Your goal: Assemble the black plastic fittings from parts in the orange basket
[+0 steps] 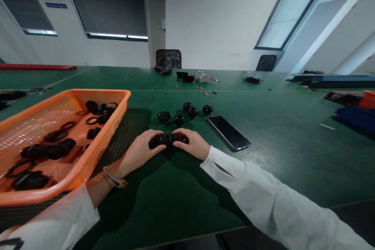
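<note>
Both hands hold one black plastic connector [166,139] level, just above the green table. My left hand [146,143] is closed around its left end, thumb in front. On the right end, my right hand [191,143] grips with thumb and fingers. The part's far side is hidden by the fingers. Just beyond the hands lie several short black fittings [179,119], some with round openings showing. A dark-screened phone [229,133] rests to the right of my right hand.
An orange perforated basket [128,99] at the left holds black connectors [48,149] and rings. Farther back on the green table [281,125] are small white and black parts [202,77]. A blue bin [356,118] stands at the right; a mesh chair [168,58] is behind.
</note>
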A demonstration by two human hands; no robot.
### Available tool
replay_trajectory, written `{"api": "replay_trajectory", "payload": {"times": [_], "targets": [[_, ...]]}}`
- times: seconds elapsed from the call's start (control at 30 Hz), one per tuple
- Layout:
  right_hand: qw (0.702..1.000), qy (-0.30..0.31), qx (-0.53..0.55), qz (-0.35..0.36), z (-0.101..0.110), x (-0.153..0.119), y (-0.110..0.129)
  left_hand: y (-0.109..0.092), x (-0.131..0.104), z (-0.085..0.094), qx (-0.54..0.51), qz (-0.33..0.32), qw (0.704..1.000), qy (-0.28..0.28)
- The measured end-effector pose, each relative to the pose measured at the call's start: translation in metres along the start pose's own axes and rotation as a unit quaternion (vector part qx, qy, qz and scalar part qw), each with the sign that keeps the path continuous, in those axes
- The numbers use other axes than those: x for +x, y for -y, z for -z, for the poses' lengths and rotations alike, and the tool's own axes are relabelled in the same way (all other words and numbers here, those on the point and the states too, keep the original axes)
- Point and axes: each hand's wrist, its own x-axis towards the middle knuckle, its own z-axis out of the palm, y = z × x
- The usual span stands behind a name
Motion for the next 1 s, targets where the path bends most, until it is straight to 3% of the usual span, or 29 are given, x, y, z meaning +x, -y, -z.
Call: {"api": "replay_trajectory", "payload": {"times": [0.17, 0.5, 0.7, 1.0], "targets": [[0.999, 0.003, -0.03, 0.032, -0.0006, -0.0007, -0.0006, -0.0023, 0.0006, 0.0015, 0.022, 0.001, 0.999, 0.024], [0.999, 0.021, -0.025, 0.026, 0.0008, -0.0014, 0.0017, -0.0018, -0.0002, 0.0022, 0.013, 0.003, 0.999, 0.039], [0.998, 0.01, -0.033, 0.043, 0.0005, -0.0021, 0.0036, -0.0025, -0.001, 0.0016, 0.002, -0.006, 1.0, 0.023], [1.0, 0.01, 0.003, 0.011, -0.0018, -0.0052, 0.0081, -0.0017, -0.0011, 0.0019, -0.022, 0.021, 0.999, 0.037]]}}
